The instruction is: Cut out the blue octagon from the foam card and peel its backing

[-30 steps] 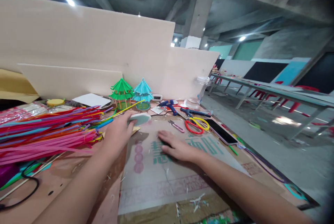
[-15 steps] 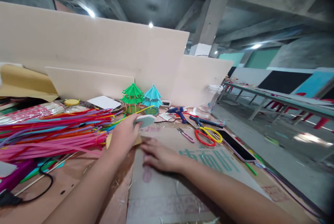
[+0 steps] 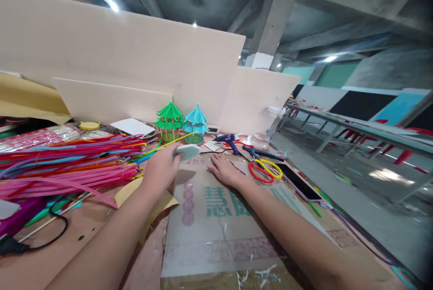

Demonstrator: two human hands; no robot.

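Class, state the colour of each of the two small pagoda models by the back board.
Green pagoda and light blue pagoda, head view.

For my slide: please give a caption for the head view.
Left hand holds a pale disc; right hand rests on printed cardboard.

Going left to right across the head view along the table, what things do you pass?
Pink stick pile → left hand holding a pale disc → right hand flat on the printed sheet → scissors → phone.
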